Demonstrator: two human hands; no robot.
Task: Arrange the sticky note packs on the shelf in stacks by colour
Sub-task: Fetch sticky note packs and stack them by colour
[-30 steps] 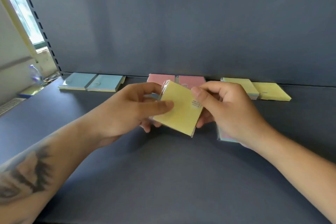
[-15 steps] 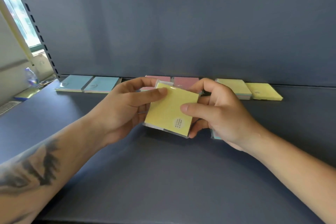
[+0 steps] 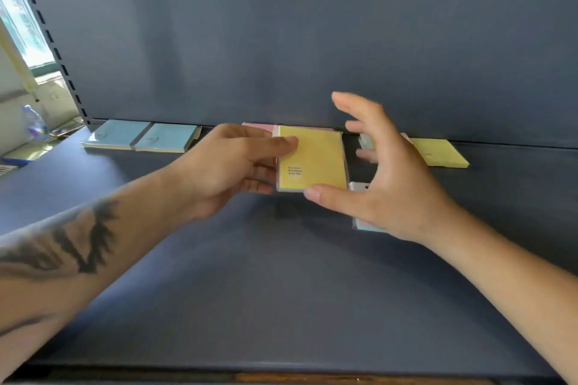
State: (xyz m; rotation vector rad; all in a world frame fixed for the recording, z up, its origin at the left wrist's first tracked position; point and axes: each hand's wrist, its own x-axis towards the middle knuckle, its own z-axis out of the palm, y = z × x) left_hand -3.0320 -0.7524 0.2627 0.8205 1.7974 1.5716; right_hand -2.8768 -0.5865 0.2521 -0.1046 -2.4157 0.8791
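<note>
Above the shelf point(image 3: 281, 306), left hand point(image 3: 231, 162) grips yellow pack point(image 3: 316, 156).

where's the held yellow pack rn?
Head view, centre: yellow pack gripped in left hand, above the shelf, before the pink packs; right hand open beside it.

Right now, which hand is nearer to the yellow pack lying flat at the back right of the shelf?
Right. The right hand is spread open just left of that yellow pack, partly covering the stack beside it. The left hand grips another yellow pack farther left.
</note>
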